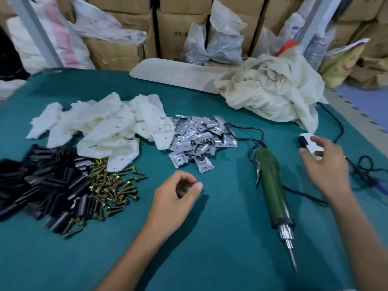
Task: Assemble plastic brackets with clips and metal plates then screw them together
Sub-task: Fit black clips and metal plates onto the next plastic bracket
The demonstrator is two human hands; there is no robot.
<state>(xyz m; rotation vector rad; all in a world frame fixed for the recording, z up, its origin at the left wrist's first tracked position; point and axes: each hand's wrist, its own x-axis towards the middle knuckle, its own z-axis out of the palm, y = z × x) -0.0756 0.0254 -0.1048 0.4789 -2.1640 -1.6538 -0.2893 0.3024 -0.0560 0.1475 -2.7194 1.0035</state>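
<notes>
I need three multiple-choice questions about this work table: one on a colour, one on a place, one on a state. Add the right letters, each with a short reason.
1. What colour is the body of the electric screwdriver?
A) red B) green C) yellow
2. Where is the heap of brass-coloured screws?
A) right of the screwdriver B) against the heap of black plastic clips C) at the far edge
3. What is the screwdriver's state?
A) gripped by the left hand B) gripped by the right hand C) lying untouched on the teal table cover
Answers: 1 B, its barrel is dark green. 2 B, the screws meet the clips' right side. 3 C, the left hand holds nothing; the right hand holds a small white plastic part.
</notes>
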